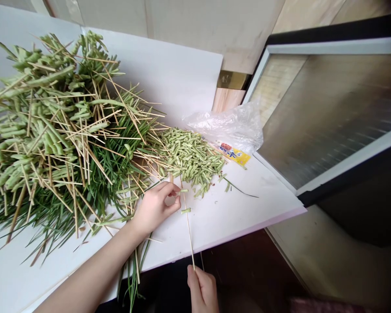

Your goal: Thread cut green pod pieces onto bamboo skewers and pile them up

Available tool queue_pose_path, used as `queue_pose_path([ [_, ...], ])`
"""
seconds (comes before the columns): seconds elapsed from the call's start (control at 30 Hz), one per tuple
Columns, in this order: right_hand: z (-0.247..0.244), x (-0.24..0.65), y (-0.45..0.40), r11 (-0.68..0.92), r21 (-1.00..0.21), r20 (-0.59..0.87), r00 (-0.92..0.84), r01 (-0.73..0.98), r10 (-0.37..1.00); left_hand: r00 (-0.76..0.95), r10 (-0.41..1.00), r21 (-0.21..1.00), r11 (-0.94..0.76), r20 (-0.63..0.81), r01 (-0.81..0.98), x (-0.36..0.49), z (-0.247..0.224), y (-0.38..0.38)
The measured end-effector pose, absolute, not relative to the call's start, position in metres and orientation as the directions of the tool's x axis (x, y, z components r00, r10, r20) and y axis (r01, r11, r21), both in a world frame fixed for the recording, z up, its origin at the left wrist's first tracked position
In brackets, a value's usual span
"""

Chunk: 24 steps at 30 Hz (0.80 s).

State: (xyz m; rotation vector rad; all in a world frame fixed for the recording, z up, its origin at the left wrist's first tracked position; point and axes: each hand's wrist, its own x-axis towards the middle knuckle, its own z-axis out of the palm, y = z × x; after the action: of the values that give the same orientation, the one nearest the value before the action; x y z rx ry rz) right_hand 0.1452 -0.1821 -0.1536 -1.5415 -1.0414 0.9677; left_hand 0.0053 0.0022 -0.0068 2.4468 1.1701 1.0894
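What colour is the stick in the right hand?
The stick is pale straw-yellow, best seen in the head view.

Pale-green bean pieces, tan skewer

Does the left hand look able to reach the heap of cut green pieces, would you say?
Probably yes: the left hand is close to the heap of cut green pieces, and only the thin stick near its fingertips might slightly hinder it.

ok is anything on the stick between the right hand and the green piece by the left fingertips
Yes: a lower green piece sits across the stick, between the right hand and the upper green piece by the left hand. Below it, the stick looks bare.
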Motion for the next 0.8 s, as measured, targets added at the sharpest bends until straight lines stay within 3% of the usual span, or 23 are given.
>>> queue_pose_path([
  [0.33, -0.1559, 0.1456, -0.1784, -0.084, -0.987, -0.048, 0.241, 0.140, 0.969, 0.498, 0.668, 0.296, -0.716, 0.553, 0.633, 0.0050, -0.0059, 0.0022],
  [0.8, -0.1465, 0.1428, -0.1770, -0.088, -0.990, -0.054, 0.274, 0.114, 0.960, 0.526, 0.650, 0.222, -0.720, 0.549, 0.658, 0.0044, -0.0065, 0.0030],
])
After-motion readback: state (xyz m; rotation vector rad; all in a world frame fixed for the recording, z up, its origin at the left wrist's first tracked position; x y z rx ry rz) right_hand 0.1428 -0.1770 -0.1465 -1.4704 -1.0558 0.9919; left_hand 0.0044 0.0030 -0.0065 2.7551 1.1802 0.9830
